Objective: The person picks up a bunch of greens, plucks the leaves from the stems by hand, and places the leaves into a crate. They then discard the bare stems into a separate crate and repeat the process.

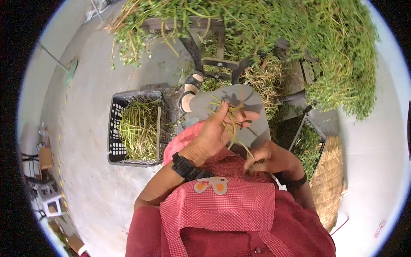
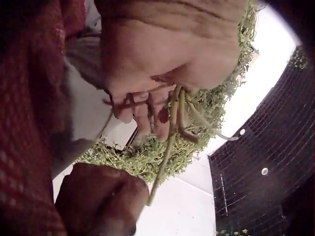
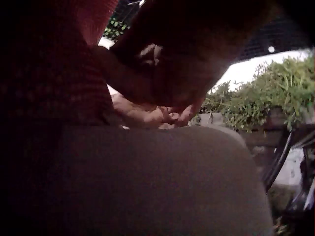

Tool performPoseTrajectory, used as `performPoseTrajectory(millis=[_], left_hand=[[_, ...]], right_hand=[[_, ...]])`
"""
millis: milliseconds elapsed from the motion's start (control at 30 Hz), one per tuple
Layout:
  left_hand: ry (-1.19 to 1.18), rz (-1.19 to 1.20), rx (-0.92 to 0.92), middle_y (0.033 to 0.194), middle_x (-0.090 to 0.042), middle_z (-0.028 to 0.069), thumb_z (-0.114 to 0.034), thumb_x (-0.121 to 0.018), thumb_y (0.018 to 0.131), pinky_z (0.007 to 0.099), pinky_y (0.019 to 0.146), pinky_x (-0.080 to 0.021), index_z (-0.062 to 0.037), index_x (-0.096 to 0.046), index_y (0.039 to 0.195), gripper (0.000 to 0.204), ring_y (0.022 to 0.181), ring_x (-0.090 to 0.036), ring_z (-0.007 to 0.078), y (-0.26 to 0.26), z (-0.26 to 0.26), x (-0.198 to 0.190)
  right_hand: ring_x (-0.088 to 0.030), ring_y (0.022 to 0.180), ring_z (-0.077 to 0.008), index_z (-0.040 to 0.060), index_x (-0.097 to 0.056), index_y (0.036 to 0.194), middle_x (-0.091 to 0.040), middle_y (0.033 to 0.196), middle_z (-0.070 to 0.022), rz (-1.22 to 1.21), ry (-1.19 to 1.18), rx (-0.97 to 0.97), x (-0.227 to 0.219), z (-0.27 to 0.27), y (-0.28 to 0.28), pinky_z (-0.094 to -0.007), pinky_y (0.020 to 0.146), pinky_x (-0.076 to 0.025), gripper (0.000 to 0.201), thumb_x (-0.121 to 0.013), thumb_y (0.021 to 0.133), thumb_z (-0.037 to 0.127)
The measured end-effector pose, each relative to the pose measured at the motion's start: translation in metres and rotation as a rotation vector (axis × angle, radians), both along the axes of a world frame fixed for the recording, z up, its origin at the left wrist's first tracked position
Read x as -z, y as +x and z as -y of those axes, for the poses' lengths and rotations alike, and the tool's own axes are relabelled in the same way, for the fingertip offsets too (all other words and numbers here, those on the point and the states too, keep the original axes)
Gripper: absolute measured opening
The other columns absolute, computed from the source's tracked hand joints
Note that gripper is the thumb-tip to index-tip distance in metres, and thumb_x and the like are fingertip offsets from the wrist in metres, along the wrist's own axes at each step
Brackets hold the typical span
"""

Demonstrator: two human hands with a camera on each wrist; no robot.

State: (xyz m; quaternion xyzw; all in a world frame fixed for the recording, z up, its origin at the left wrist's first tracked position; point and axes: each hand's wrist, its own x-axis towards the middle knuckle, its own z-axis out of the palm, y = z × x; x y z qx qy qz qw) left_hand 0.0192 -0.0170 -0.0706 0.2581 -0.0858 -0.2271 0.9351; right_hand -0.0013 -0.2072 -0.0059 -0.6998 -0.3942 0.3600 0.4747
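Note:
Several thin green stems [image 1: 231, 128] lie across the left hand [image 1: 214, 132], which pinches them between thumb and fingers above the lap. In the left wrist view the stems [image 2: 172, 132] stick out from under the base of the left hand [image 2: 170, 49]. Just below and to the right, the right hand [image 1: 272, 157] has its fingers curled at the lower end of one long stem. The right hand [image 2: 103, 199] also shows at the bottom of the left wrist view, beside that stem's tip. The right wrist view is dark; the right hand [image 3: 162, 64] hides the stems there.
Leafy green plants [image 1: 274, 25] are heaped on a wooden stand in front. A black crate [image 1: 112, 141] of cut stems sits on the floor at the left. At the right are another crate [image 1: 295, 139] with greens and a woven basket [image 1: 327, 184]. A sandalled foot [image 1: 188, 92] rests near the stand.

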Motion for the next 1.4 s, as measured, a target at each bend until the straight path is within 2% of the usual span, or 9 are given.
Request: performPoseTrajectory(millis=[300,400,500,600,733,800,1267,1367,1400], left_hand=[[-0.138,-0.079,0.236,0.123,-0.052,0.0138,-0.050,-0.028,0.094,0.0414,0.069,-0.055,-0.0033,-0.049,0.118,0.056,0.098,-0.059,0.0264,-0.012,-0.013,-0.016],[0.125,-0.029,0.075,0.105,-0.059,0.0100,-0.047,-0.030,0.095,0.0387,0.061,-0.056,-0.0051,-0.046,0.121,0.052,0.082,-0.063,0.0220,-0.013,-0.009,-0.009],[0.305,0.032,-0.064,0.092,-0.061,0.0063,-0.042,-0.035,0.095,0.0368,0.064,-0.055,-0.0056,-0.056,0.105,0.043,0.078,-0.062,0.0177,-0.012,-0.002,-0.007],[0.415,0.088,-0.269,0.091,-0.061,0.0044,-0.042,-0.037,0.095,0.0311,0.056,-0.053,-0.0046,-0.059,0.095,0.043,0.072,-0.062,0.0161,-0.008,0.005,0.005],[0.163,-0.088,-0.187,0.085,-0.066,0.0164,-0.040,-0.036,0.096,0.0278,0.049,-0.048,-0.0019,-0.056,0.083,0.045,0.056,-0.059,0.0174,-0.003,-0.010,-0.001],[0.272,-0.058,-0.180,0.081,-0.065,0.0218,-0.039,-0.035,0.096,0.0294,0.054,-0.050,-0.0020,-0.055,0.078,0.046,0.062,-0.063,0.0207,0.000,-0.031,-0.002],[1.971,-0.264,-0.463,0.104,-0.059,0.0264,-0.050,-0.064,0.076,0.0415,0.075,-0.048,0.0140,-0.042,0.114,0.077,0.091,-0.060,0.0353,-0.039,-0.324,0.157],[1.951,-0.004,-0.774,0.095,-0.063,0.0223,-0.041,-0.065,0.077,0.0423,0.074,-0.047,0.0006,-0.054,0.112,0.056,0.087,-0.061,0.0339,-0.060,-0.378,0.230],[2.008,-0.298,-0.712,0.094,-0.063,0.0219,-0.035,-0.064,0.076,0.0416,0.075,-0.047,0.0016,-0.060,0.103,0.045,0.088,-0.061,0.0339,-0.059,-0.348,0.172]], right_hand=[[-0.062,0.061,-0.0135,-0.0017,-0.061,0.095,-0.064,0.082,-0.0089,-0.275,0.031,0.524,0.017,-0.033,0.007,-0.0241,0.058,-0.052,0.016,-0.060,0.082,0.007],[-0.061,0.061,-0.0127,-0.0007,-0.060,0.101,-0.064,0.083,-0.0077,-0.091,-0.026,0.501,0.025,-0.045,0.021,-0.0242,0.055,-0.050,0.023,-0.062,0.080,0.009],[-0.060,0.063,-0.0138,0.0006,-0.059,0.105,-0.063,0.081,-0.0065,0.950,0.123,0.371,0.035,-0.061,0.029,-0.0275,0.056,-0.049,0.031,-0.064,0.076,0.011],[-0.060,0.067,-0.0172,0.0016,-0.060,0.105,-0.062,0.078,-0.0076,0.170,-0.030,0.715,0.032,-0.062,0.008,-0.0304,0.060,-0.048,0.033,-0.065,0.074,0.012],[-0.059,0.067,-0.0182,0.0002,-0.062,0.090,-0.061,0.073,-0.0097,0.827,-0.084,0.484,0.036,-0.053,0.001,-0.0316,0.062,-0.046,0.019,-0.065,0.075,0.012],[-0.058,0.066,-0.0174,0.0000,-0.060,0.085,-0.061,0.073,-0.0101,0.242,-0.154,0.626,0.040,-0.049,-0.009,-0.0312,0.061,-0.045,0.015,-0.064,0.077,0.012],[-0.048,0.115,-0.0335,0.0038,-0.040,0.130,-0.048,0.126,-0.0216,0.841,-0.541,0.711,0.058,0.061,0.016,-0.0397,0.095,-0.039,0.051,-0.056,0.083,0.014],[-0.032,0.127,-0.0381,0.0040,-0.022,0.139,-0.032,0.138,-0.0225,0.432,-0.495,0.695,0.066,0.056,0.014,-0.0443,0.104,-0.027,0.067,-0.056,0.083,0.020],[-0.032,0.127,-0.0381,0.0040,-0.022,0.139,-0.032,0.138,-0.0225,0.470,-0.455,0.730,0.067,0.043,0.015,-0.0443,0.104,-0.027,0.067,-0.056,0.083,0.020]])
